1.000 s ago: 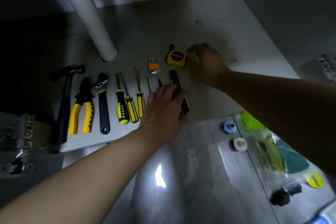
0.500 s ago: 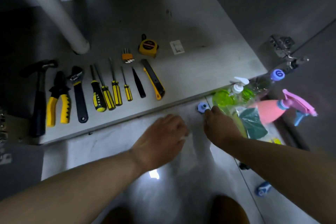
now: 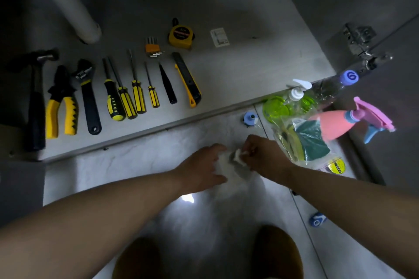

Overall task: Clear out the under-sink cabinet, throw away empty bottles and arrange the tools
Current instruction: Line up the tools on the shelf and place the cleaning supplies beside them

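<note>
1. Plainly, the thing in hand is a small white piece (image 3: 238, 157) on the pale tile floor (image 3: 136, 161), just in front of the cabinet's edge. The right hand (image 3: 263, 154) pinches it between fingertips and thumb. The blur hides whether it is a cap or a scrap.
2. The left hand (image 3: 204, 166) lies at the piece's 9 o'clock, fingers loosely spread, with nothing visible in them.
3. It looks very light and probably rigid enough for a fingertip pinch. Being so small, it could skid on glossy tile, so gripping its rim seems safest.
4. At 2 o'clock from the hands lies the heap of bottles: a green soap bottle (image 3: 278, 108), a clear bottle (image 3: 328, 88) with a blue cap, and a pink spray bottle (image 3: 328, 127) resting partly on a clear bag (image 3: 301, 142). These likely weigh little if empty, and thin plastic dents; the necks offer the surest hold.
5. A loose blue cap (image 3: 249, 118) sits at 12 o'clock, near the hands.
6. From 9 to 12 o'clock, tools lie in a row on the cabinet floor (image 3: 249, 52): hammer (image 3: 36, 102), pliers (image 3: 61, 106), wrench (image 3: 89, 99), utility knife (image 3: 187, 79) and, beyond, tape measure (image 3: 180, 34).
7. The room is dim; a drain pipe (image 3: 68, 2) drops at 10 o'clock.
</note>
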{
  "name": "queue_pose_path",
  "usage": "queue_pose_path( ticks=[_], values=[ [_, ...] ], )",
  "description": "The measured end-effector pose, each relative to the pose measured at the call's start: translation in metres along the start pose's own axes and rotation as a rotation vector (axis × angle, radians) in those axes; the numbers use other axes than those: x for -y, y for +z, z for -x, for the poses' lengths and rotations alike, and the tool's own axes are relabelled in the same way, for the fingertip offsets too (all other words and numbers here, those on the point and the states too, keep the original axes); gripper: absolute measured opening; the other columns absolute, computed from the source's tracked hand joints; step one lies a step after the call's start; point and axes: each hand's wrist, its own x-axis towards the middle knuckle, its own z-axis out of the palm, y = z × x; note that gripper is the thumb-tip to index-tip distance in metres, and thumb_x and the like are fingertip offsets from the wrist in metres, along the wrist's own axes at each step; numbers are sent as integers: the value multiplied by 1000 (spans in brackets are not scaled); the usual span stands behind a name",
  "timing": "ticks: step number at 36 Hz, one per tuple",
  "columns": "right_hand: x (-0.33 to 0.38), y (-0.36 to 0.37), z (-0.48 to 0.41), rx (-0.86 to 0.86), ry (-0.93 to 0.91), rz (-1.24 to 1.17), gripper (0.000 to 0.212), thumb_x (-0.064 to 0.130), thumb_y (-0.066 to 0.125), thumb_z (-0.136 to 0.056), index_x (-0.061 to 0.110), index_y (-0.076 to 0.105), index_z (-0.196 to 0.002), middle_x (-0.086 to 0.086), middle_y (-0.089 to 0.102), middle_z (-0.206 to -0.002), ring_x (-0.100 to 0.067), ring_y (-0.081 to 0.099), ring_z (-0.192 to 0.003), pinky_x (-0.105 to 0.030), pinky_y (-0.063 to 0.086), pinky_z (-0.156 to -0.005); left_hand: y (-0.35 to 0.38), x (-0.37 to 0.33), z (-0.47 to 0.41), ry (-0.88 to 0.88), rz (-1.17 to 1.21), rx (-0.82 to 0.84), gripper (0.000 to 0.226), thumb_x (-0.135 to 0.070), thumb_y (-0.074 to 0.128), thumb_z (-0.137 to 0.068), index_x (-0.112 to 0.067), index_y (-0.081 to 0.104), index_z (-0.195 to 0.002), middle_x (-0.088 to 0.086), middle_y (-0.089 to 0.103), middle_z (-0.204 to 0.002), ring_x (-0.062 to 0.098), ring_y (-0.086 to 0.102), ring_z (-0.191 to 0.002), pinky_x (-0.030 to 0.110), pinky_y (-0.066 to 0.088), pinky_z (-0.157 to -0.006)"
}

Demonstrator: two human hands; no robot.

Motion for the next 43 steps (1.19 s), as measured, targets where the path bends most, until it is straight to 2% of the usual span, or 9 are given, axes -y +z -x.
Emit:
queue_pose_path(
  ticks=[4, 6, 9, 14, 19, 22, 27, 33, 43],
  values=[
    [19, 7, 13, 236, 39, -435, 18, 26, 85, -73, 21, 69, -78, -5, 71, -75, -28, 72, -72, -44, 61, -67, -3, -9, -2, 84, 95, 4, 59, -20, 86, -78, -20, 60, -131, -2, 67, -120, 16, 66, -109, 41, 55, -96],
    [26, 5, 14, 299, 43, -487, 22, 30, 86, -71, 17, 72, -81, -13, 73, -80, -33, 71, -76, -40, 58, -70, -5, -8, -3, 91, 79, -13, 39, -26, 85, -79, -21, 69, -115, -1, 72, -105, 16, 68, -99, 42, 56, -92],
    [26, -2, 6, 276, 28, -458, 5, 20, 76, -79, 16, 73, -80, -8, 73, -77, -16, 68, -70, -32, 54, -67, -8, -1, -2, 42, 67, -73, 22, -38, 85, -79, -26, 74, -95, -2, 72, -91, 14, 68, -87, 36, 57, -84],
    [20, -22, -24, -278, -85, 67, 23, 9, 71, -83, 12, 68, -105, -11, 59, -107, -20, 61, -77, -34, 51, -80, -17, 9, 5, -54, 150, -139, 29, -35, 86, -79, -17, 77, -101, -1, 75, -95, 12, 69, -88, 19, 55, -76],
    [18, -34, -55, -213, -97, 322, 40, 4, 66, -82, 3, 61, -122, -23, 49, -125, -39, 57, -104, -39, 49, -90, -27, 7, 14, -87, 404, -77, 27, -17, 84, -81, -9, 78, -106, 12, 75, -106, 4, 71, -84, 13, 55, -70],
    [22, -31, -64, -182, -73, 373, 31, 2, 63, -83, 5, 66, -113, -22, 54, -123, -40, 60, -104, -36, 48, -90, -33, 3, 17, -80, 442, -45, 31, -15, 84, -81, -15, 77, -111, 6, 76, -110, 15, 71, -104, 27, 59, -93],
    [33, -26, -55, -100, -82, 421, 10, 20, 70, -85, 14, 66, -91, -17, 64, -101, -37, 64, -94, -35, 50, -76, -46, -3, 21, -38, 533, 20, 36, -12, 82, -83, -13, 74, -118, 3, 77, -112, 17, 71, -109, 24, 56, -97],
    [75, -51, -14, -49, -260, 100, 22, 41, 58, -69, 21, 63, -76, 6, 63, -65, -14, 57, -61, -30, 46, -58, -60, -14, 25, 15, 713, 60, 33, -10, 79, -86, -2, 69, -117, 14, 76, -109, 21, 74, -101, 21, 57, -81],
    [149, -97, -68, -311, -408, 198, 12, 8, 66, -83, 17, 70, -90, 1, 70, -87, -19, 67, -80, -36, 54, -79, -75, -22, 28, 141, 975, -31, 42, -23, 69, -88, -1, 64, -123, 13, 73, -105, 23, 71, -87, 32, 61, -80]
  ],
)
